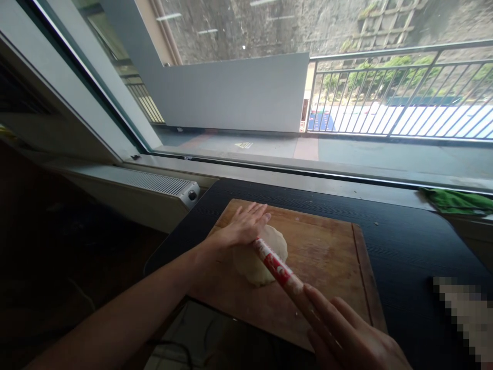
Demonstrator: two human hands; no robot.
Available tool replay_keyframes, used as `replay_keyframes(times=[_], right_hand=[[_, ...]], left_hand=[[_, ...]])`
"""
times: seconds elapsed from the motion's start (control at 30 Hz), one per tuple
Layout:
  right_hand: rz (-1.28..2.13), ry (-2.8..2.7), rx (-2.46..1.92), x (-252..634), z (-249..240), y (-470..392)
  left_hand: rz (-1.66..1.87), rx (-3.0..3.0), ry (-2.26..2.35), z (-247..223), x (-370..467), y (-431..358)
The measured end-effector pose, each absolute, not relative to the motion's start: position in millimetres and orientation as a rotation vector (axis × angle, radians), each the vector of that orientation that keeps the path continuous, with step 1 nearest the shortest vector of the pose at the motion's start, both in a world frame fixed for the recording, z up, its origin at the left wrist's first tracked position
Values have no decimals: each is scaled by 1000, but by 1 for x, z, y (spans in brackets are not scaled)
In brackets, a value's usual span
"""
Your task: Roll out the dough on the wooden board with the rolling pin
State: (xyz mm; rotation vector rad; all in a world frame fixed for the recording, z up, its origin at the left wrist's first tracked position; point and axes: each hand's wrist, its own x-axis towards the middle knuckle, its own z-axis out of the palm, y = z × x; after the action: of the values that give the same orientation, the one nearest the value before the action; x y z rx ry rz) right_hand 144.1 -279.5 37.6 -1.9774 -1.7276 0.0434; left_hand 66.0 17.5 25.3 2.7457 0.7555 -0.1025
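A flattened round of pale dough (278,241) lies on a wooden board (316,246). Across the dough slants a rolling pin (278,269) with a red and white wrapper. My left hand (248,223) is at the pin's far end, palm down, its fingers stretched out and slightly apart; its palm hides that end of the pin and part of the dough. At the near end, my right hand (342,329) holds the pin, with its fingers lying along it.
The board rests on a dark table (408,246) beside a large window. A green cloth (458,201) lies on the sill at the right. Left of the table stands a white radiator (154,182). A pixelated patch covers something at the right edge.
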Motion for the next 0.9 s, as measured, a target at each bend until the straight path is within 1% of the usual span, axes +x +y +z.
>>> replay_keyframes(times=[0.07,0.13,0.2,0.37,0.43,0.5,0.63,0.73,0.8,0.9], right_hand=[[92,-1787,-1924,142,39,-275],[129,-1825,-1883,143,39,-273],[97,-1800,-1889,148,38,-276],[-27,-1690,-1998,161,27,-293],[-26,-1692,-2013,161,25,-294],[-7,-1733,-1993,157,26,-291],[66,-1826,-1927,148,33,-277],[93,-1853,-1892,147,34,-273],[72,-1832,-1896,151,32,-275],[-3,-1761,-1949,158,29,-283]], left_hand=[[-92,2743,832,26,38,17],[-71,2746,881,25,33,17],[-70,2748,873,25,52,17],[-125,2722,811,25,137,15],[-104,2725,793,26,150,13],[-99,2738,766,27,139,13],[-134,2714,808,27,75,16],[-56,2760,850,25,40,18],[-26,2772,852,23,43,19],[-48,2751,840,22,83,20]])
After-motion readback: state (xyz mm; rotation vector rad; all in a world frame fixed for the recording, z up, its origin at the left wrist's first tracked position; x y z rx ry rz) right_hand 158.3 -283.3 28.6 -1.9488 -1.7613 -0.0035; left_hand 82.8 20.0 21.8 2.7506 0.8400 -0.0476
